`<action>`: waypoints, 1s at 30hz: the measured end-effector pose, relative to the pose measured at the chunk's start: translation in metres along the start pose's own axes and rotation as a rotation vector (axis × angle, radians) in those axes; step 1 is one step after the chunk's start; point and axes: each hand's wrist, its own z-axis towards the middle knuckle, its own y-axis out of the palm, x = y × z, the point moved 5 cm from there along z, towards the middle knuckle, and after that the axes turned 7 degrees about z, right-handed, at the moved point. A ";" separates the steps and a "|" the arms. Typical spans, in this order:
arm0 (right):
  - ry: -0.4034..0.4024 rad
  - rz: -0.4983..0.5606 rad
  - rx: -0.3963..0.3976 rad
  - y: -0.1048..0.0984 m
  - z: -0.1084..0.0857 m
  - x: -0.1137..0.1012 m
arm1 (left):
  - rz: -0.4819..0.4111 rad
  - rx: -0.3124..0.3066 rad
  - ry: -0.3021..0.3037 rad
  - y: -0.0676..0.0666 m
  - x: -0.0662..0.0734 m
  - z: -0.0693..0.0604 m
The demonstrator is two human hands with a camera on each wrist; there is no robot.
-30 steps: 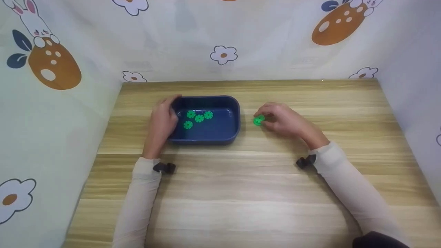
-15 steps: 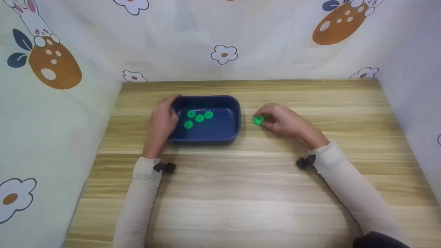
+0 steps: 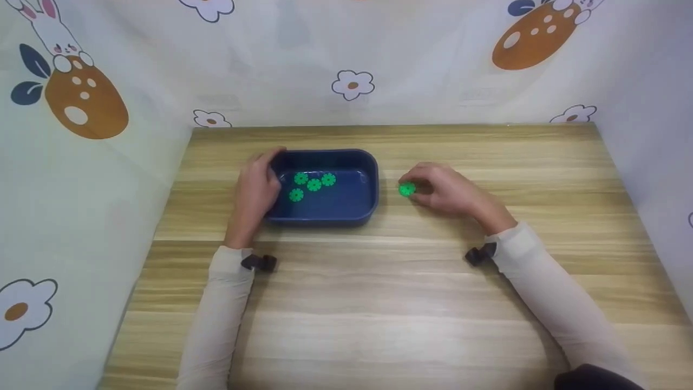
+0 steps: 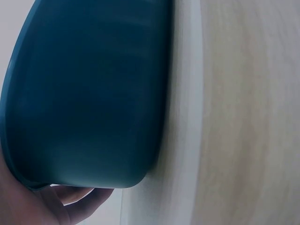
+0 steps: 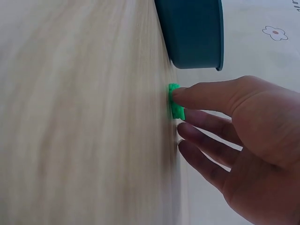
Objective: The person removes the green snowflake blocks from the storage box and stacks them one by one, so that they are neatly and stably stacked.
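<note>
My left hand (image 3: 256,187) grips the left end of a dark blue plastic bin (image 3: 325,222), its thumb over the rim and fingers behind the far corner. Several green notched snowflake discs (image 3: 314,185) lie flat on the bin's floor, towards its left half. To the right of the bin, my right hand (image 3: 446,189) pinches a small stack of green snowflake discs (image 5: 176,102) at the tabletop. The thumb (image 5: 206,95) shows on the near side of the stack in the right wrist view. How many discs it has cannot be told.
The bin stands on a wood-grain table (image 3: 368,303) towards its back. A white cloth wall (image 3: 281,70) printed with flowers and rabbits rises behind and at the left. A plain pale wall (image 3: 649,141) borders the right side.
The discs at my right fingertips, offset from each other a second ago, now overlap as one round shape. The left hand and the bin hold still.
</note>
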 end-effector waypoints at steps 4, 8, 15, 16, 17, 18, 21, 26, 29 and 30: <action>-0.012 0.017 0.003 0.000 0.000 -0.001 | -0.001 0.005 0.006 -0.001 0.001 0.000; -0.029 0.036 0.008 0.000 0.001 -0.003 | -0.006 0.016 0.011 -0.002 0.001 -0.001; -0.033 0.025 0.017 0.000 0.001 -0.003 | 0.002 0.019 0.011 -0.001 0.001 0.000; -0.032 0.024 0.017 0.001 0.001 -0.003 | 0.004 0.017 0.009 -0.001 0.001 0.000; -0.033 0.021 0.018 0.001 0.001 -0.002 | 0.005 0.015 0.008 -0.001 0.001 0.000; -0.035 0.020 0.018 0.001 0.001 -0.003 | 0.004 0.013 0.007 -0.001 0.000 0.000; -0.043 0.021 0.017 0.002 0.002 -0.003 | 0.005 0.007 0.001 -0.001 0.000 0.000; -0.040 0.035 0.013 0.003 0.002 -0.002 | 0.001 0.013 0.004 -0.001 0.000 0.000; -0.033 0.033 0.010 0.003 0.002 -0.002 | -0.003 0.020 0.010 -0.001 0.000 0.000; -0.031 0.033 0.008 0.003 0.002 -0.002 | -0.004 0.020 0.012 -0.001 0.000 0.000</action>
